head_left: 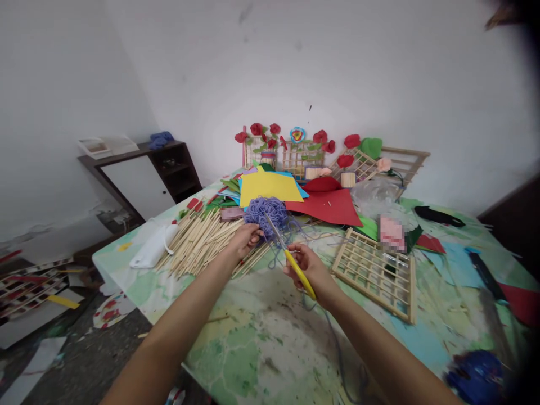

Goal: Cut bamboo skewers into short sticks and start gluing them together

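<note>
In the head view a tangled heap of purple yarn [265, 212] lies at the middle of the table. My left hand [245, 239] is closed at its near left edge, fingers pinched on the yarn; the exact strand is hard to make out. My right hand [313, 271] grips scissors [300, 274] with yellow handles. Their metal blades point up and left over the yarn, close to my left fingers. Loose purple strands trail from the heap below my right hand and down toward the table's front.
Many thin wooden sticks [202, 243] lie left of the yarn, beside a white glue gun [152, 246]. Yellow paper [270, 187] and red sheets [333, 206] are behind. A wooden lattice [375, 275] sits right. Red paper flowers [256, 129] stand by the wall.
</note>
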`<action>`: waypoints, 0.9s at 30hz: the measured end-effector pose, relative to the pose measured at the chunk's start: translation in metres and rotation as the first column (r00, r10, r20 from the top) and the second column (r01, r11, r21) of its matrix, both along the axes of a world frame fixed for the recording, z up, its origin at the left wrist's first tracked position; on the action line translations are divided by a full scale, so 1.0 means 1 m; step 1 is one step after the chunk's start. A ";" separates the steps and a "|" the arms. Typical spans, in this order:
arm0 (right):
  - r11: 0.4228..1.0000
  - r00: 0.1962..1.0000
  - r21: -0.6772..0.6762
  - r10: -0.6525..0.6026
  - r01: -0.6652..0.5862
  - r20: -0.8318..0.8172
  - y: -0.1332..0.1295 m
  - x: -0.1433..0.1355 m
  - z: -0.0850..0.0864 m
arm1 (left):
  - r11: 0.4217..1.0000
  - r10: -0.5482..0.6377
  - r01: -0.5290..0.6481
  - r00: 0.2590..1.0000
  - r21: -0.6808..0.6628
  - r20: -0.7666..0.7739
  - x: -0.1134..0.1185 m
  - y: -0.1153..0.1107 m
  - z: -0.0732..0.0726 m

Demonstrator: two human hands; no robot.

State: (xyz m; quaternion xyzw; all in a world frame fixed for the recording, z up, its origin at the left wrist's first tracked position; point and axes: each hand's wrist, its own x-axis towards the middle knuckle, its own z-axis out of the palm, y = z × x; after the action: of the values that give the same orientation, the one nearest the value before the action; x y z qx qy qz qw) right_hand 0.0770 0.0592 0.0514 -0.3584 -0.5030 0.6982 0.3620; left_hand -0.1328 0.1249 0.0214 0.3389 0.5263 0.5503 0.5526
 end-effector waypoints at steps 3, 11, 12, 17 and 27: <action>1.000 1.000 0.006 0.006 -0.006 0.017 0.003 0.002 -0.002 | 0.999 -0.012 0.015 0.995 -0.031 0.094 0.000 -0.002 -0.003; 1.000 1.000 0.013 0.020 -0.020 0.018 0.002 0.007 -0.007 | 0.995 -0.030 0.046 0.983 -0.083 0.180 0.012 -0.009 -0.009; 1.000 1.000 0.018 0.023 -0.023 0.021 0.001 0.007 -0.008 | 0.995 -0.048 0.063 0.983 -0.081 0.176 0.013 -0.010 -0.008; 0.998 0.997 0.045 0.043 -0.046 0.065 0.003 0.008 -0.014 | 0.994 -0.091 0.096 0.991 -0.057 0.096 0.009 -0.019 0.001; 0.934 0.937 -0.172 0.333 -0.313 0.104 0.008 0.009 -0.003 | 0.997 0.017 -0.008 0.994 0.082 -0.109 -0.005 -0.043 0.014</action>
State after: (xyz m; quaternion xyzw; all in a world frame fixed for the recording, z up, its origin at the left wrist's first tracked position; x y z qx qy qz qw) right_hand 0.0857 0.0672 0.0480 -0.3427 -0.5231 0.7594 0.1798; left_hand -0.1381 0.0816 0.0356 0.3877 0.5351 0.5551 0.5052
